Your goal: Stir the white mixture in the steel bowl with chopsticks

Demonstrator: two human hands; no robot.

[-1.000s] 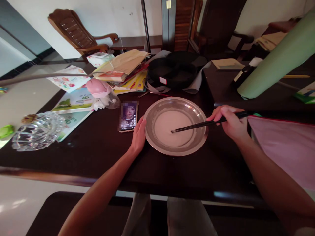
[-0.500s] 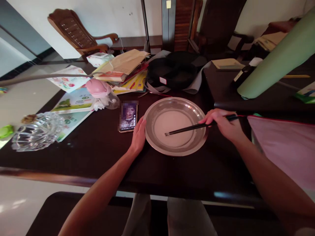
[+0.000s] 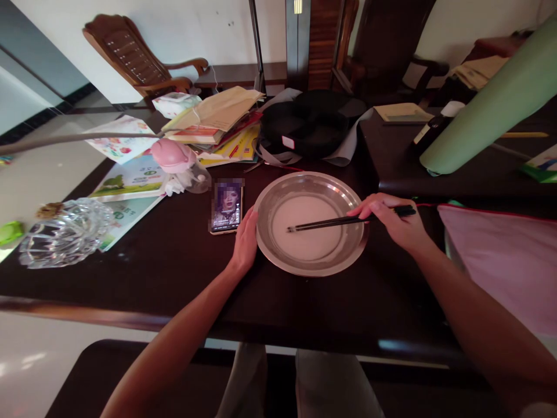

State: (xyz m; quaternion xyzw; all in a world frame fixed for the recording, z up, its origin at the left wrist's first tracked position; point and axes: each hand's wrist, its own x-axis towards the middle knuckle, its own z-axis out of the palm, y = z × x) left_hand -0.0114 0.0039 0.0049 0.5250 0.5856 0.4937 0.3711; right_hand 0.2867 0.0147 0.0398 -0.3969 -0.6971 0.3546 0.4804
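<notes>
Black chopsticks [image 3: 322, 224] are gripped by the right hand [image 3: 394, 223]; metal basin [image 3: 300, 269] is touched at nine o'clock by the unclenched left hand [image 3: 246, 241].

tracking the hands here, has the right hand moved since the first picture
Yes: the right hand has shifted left against the bowl, which sits in the same spot, and now reaches farther over it.

Right hand [image 3: 391, 220] holds black chopsticks [image 3: 319, 224], tips at the pale liquid [image 3: 308, 247] in a wide metal bowl [image 3: 312, 270], left hand [image 3: 246, 241] laid against the bowl's left side, lit phone [image 3: 227, 209] just beside that hand on dark worktop [image 3: 165, 278], pink-lidded bottle [image 3: 174, 155] and clear glass dish [image 3: 65, 235] farther left.
</notes>
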